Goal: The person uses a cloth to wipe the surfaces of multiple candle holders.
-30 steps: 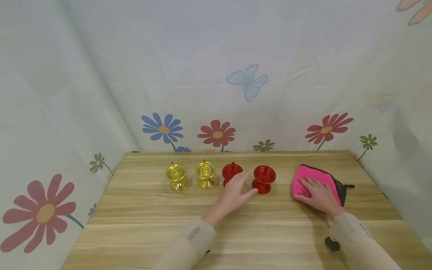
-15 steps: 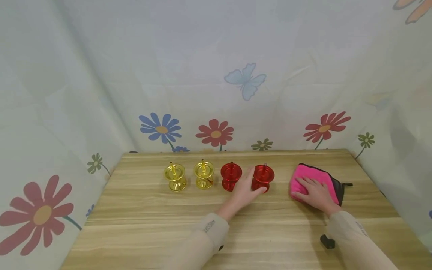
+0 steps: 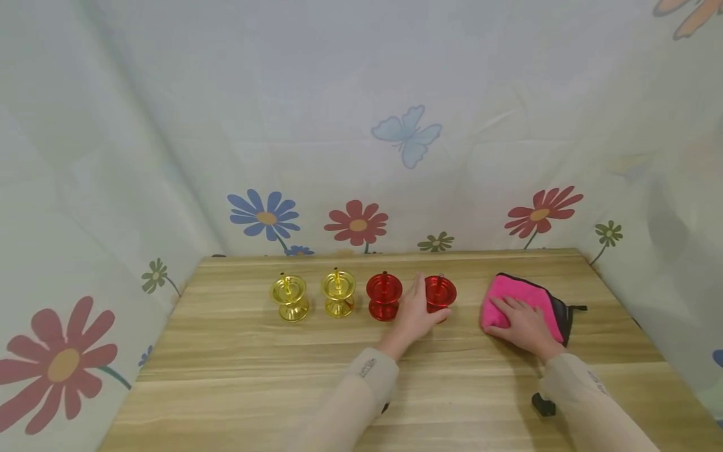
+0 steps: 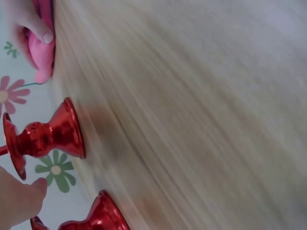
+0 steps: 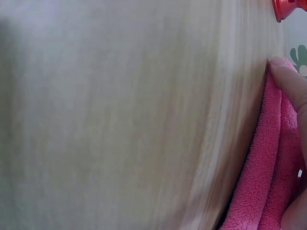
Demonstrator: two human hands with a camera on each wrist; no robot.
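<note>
My left hand [image 3: 415, 317] reaches with fingers extended and thumb spread at the right red candle holder [image 3: 440, 294], partly covering it. The left red candle holder [image 3: 384, 295] stands just beside that hand. In the left wrist view, the thumb [image 4: 26, 196] shows between the two shiny red stems. My right hand [image 3: 522, 326] lies over a pink plush pouch [image 3: 528, 294] with black trim. Its thumb [image 5: 288, 79] rests along the pouch's edge in the right wrist view. Two gold candle holders [image 3: 339, 289] stand upright to the left, in a row with the red ones.
All stand on a wood-grain table [image 3: 254, 376]. A pale curtain [image 3: 282, 125] printed with flowers and a butterfly hangs behind and at the sides. A small black piece [image 3: 543, 405] shows beside the right sleeve [image 3: 587, 402].
My left hand has moved right, from the left red candle holder to the right one. The right hand stays on the pouch. The head view has shifted slightly.
</note>
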